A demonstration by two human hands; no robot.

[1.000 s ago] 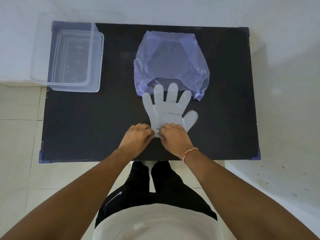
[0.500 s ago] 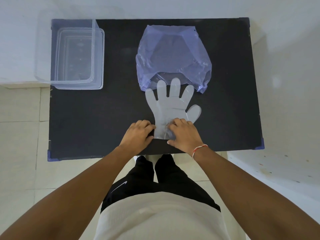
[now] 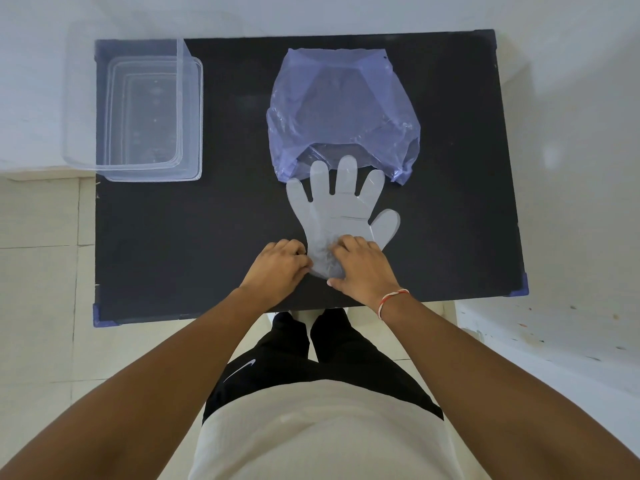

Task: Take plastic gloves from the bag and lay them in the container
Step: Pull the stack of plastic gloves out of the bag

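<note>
Two hands on glove (image 3: 341, 216) cuff: left (image 3: 277, 266) pinching its edge, right (image 3: 363, 268) pressing flat. Next, lift into container (image 3: 138, 112).

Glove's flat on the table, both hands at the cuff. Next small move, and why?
Probably pinch the cuff and lift the glove off the table. It lies flat, fingers pointing at the bag, while the container at the far left holds no gloves. The left hand grips the cuff edge; the right hand rests on it, so only the lift is missing.
</note>
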